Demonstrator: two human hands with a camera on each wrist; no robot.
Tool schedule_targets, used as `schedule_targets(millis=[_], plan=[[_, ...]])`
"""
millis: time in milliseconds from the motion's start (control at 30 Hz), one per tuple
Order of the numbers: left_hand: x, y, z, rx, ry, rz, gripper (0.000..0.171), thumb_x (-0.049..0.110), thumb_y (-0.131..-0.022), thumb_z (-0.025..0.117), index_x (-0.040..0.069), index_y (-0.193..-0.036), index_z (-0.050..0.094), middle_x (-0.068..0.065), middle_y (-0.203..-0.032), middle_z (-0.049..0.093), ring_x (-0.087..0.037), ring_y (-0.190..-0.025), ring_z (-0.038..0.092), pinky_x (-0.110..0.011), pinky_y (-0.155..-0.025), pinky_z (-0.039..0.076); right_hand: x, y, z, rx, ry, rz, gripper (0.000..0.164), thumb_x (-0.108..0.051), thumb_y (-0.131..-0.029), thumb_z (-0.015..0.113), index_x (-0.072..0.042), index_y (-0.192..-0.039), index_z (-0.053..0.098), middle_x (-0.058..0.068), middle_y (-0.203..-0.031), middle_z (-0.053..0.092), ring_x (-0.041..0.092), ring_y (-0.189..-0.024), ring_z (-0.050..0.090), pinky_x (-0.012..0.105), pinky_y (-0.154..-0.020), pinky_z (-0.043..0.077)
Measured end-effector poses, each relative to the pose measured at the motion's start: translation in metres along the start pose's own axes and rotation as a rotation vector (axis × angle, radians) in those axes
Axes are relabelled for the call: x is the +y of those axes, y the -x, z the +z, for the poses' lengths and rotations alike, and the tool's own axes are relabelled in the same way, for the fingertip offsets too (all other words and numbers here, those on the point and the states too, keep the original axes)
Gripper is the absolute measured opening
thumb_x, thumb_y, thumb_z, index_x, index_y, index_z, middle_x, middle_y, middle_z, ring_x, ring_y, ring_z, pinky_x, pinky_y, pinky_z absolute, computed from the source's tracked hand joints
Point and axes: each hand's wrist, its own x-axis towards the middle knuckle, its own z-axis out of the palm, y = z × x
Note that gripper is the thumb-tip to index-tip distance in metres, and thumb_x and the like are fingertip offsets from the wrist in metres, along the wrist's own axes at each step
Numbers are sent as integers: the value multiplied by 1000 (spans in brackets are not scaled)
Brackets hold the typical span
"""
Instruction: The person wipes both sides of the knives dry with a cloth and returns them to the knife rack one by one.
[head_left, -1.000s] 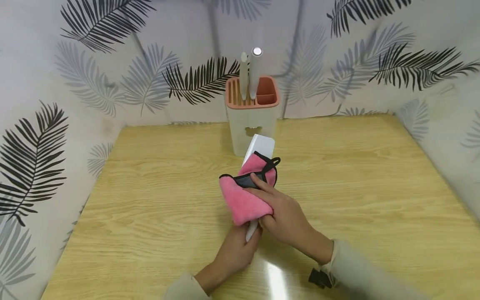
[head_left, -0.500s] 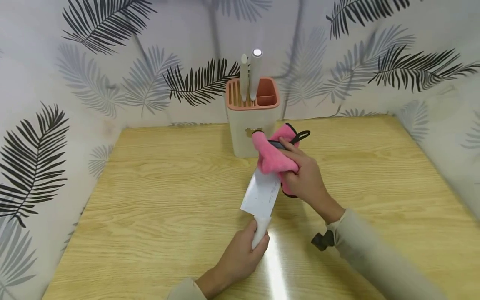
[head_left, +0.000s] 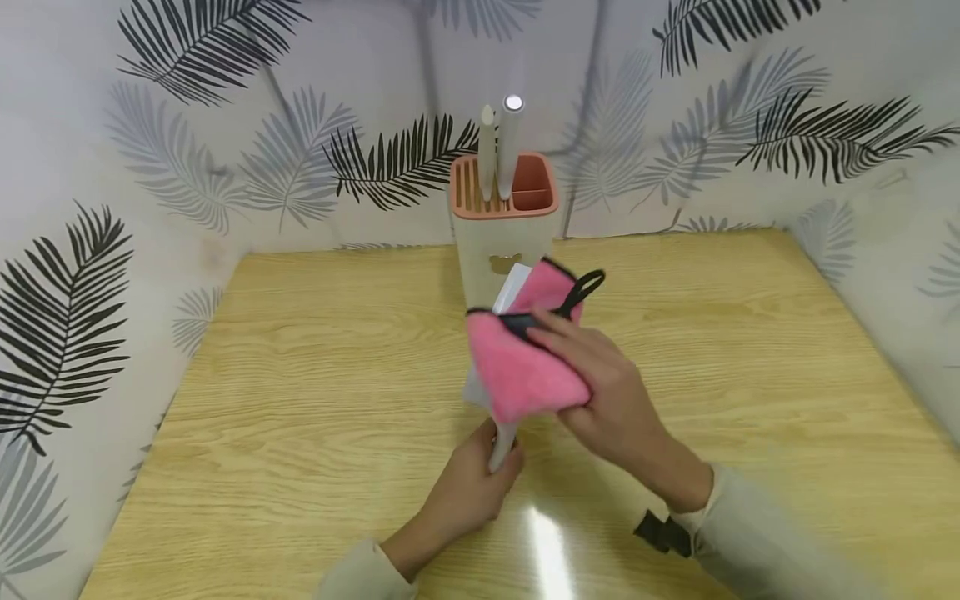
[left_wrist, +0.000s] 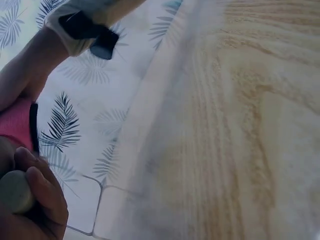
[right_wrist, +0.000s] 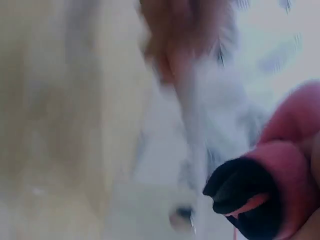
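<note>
In the head view my left hand (head_left: 465,487) grips the white handle (head_left: 502,447) of a cleaver (head_left: 512,286), whose blade points away toward the knife block. The left wrist view shows fingers (left_wrist: 47,197) curled round the handle's end (left_wrist: 16,192). A pink cloth (head_left: 525,375) with black edging and a hanging loop lies over most of the blade, leaving a far corner and a strip at the left visible. My right hand (head_left: 611,392) holds this cloth between thumb and fingers. Motion blurs the right wrist view, where the folded cloth (right_wrist: 295,175) is beside the blade.
A cream knife block (head_left: 480,250) with an orange slotted top stands against the wall at the back of the wooden table (head_left: 322,400). Two white-handled tools (head_left: 487,154) stand in it. Leaf-patterned covering (head_left: 285,167) lines the wall behind and both sides.
The cloth went from near the handle to the blade's far end, baring the blade's near part, then came back toward the handle. My left hand kept its grip on the cleaver throughout.
</note>
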Motion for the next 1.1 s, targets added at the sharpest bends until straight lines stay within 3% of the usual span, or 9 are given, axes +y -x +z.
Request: schedule_targets(millis=[67,167,233,367,467,700,900,1000,1100], plan=[[2,0,1,40,-40,25,30,23,-100,56,1,-120,53,-4,-93,61,-7,-74,55,-21,-66,50,-12,12,11,-73,51,-68,53,5,-69,66,-6,-121,68,11,-135,65,30,-117,63,45,-102,53],[7,0,6,78,-67,54,35,22,-99,58,0,-125,52,-7,-102,62,-7,-85,53,-21,-78,48,-18,23,21,-88,100,-143,49,7,-67,65,-8,-114,69,7,-128,67,26,-107,61,41,-91,56],[10,1,9,88,-79,100,28,15,-98,57,-1,-120,52,-6,-95,60,-5,-80,50,-20,-75,47,-18,24,21,-69,124,-156,47,9,-67,63,-8,-111,71,6,-125,68,26,-105,60,39,-89,55],[16,-1,12,130,-217,286,11,2,-94,55,-1,-105,54,-2,-77,52,-3,-67,43,-19,-63,45,-14,15,13,0,103,-112,40,10,-72,64,-7,-107,73,8,-123,70,28,-104,61,38,-92,52],[19,0,14,152,-302,332,7,1,-92,56,0,-99,54,-2,-72,50,-2,-61,41,-17,-54,43,-4,3,6,66,90,-71,36,12,-74,64,-5,-104,74,10,-120,72,30,-102,61,41,-92,52],[20,8,20,84,-287,243,7,5,-94,57,0,-97,54,-8,-73,59,2,-55,44,-13,-46,42,34,-21,-14,168,114,42,37,15,-73,56,1,-101,75,13,-120,72,36,-103,62,47,-92,50],[18,9,19,8,-254,175,15,13,-99,57,-1,-104,54,-11,-76,64,3,-53,48,-11,-45,43,59,-38,-38,270,21,181,26,11,-78,64,4,-102,74,15,-122,71,35,-114,63,26,-100,47],[18,5,15,-26,-156,107,32,23,-101,58,-1,-119,48,-14,-83,65,-1,-56,55,-15,-49,49,63,-44,-54,378,-61,229,22,8,-83,67,5,-103,74,18,-125,69,25,-121,63,22,-110,42],[19,1,10,-40,-21,32,41,28,-102,57,0,-126,41,-17,-84,65,-9,-55,60,-21,-50,54,58,-44,-64,450,-104,246,21,7,-86,67,6,-106,73,18,-126,68,13,-123,61,28,-117,38]])
